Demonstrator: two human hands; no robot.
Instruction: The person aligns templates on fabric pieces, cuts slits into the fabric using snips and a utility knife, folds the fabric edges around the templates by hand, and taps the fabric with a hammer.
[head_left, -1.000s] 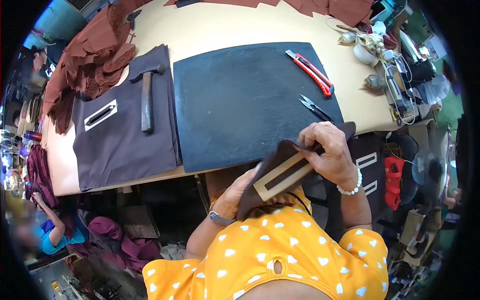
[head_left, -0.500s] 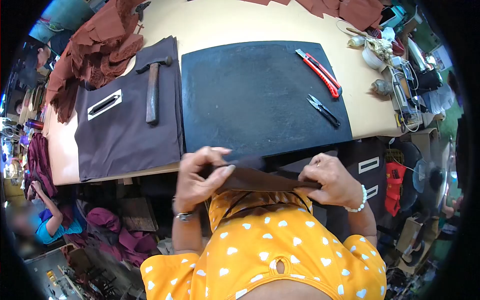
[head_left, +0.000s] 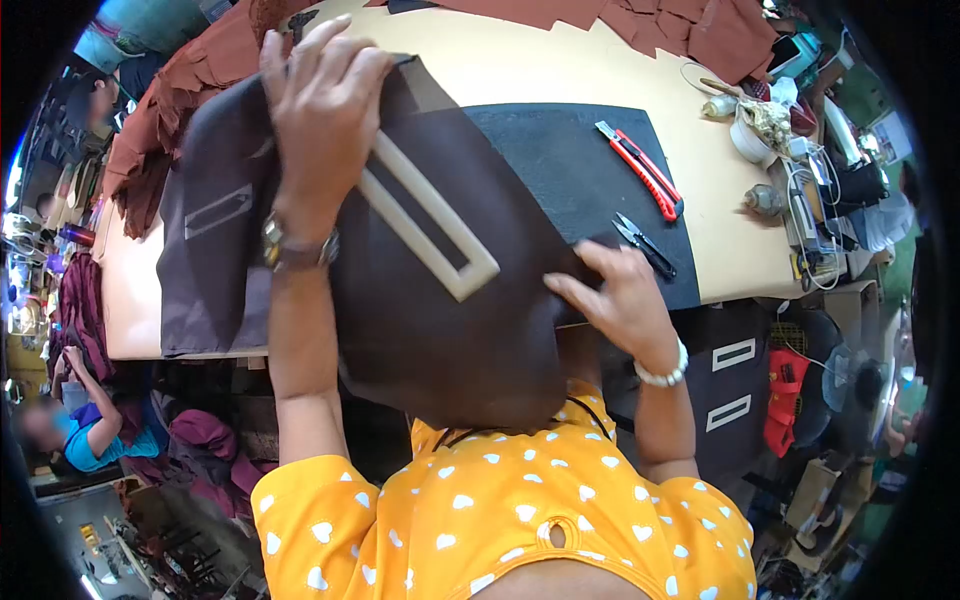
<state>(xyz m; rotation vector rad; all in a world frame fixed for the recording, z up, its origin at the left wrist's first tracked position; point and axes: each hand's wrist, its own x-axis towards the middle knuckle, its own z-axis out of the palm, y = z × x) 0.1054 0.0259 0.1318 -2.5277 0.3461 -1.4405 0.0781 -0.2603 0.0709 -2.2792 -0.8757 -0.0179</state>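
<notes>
My left hand [head_left: 328,110] is raised over the table's left part, gripping the top of a dark brown fabric panel [head_left: 450,350]. A cream rectangular frame [head_left: 440,225] with a long slot lies on that panel. At the panel's right edge my right hand [head_left: 625,300] has its thumb and fingers apart, close to the fabric. The panel hangs over the black mat [head_left: 560,150] and the table's front edge. Beneath and behind it is more dark fabric [head_left: 210,290] with a pale slotted patch [head_left: 217,211]. The hammer is hidden.
On the mat lie a red cutter [head_left: 645,175] and small snips [head_left: 645,245]. Reddish-brown fabric [head_left: 150,150] is piled at the left. Fabric with two pale frames [head_left: 733,385] hangs at the right below the table. A person [head_left: 95,430] is at the far left.
The panel has been lifted and spread out to the left, its cream frame now showing. My left hand has moved up and forward; my right hand has moved slightly left and its fingers have opened.
</notes>
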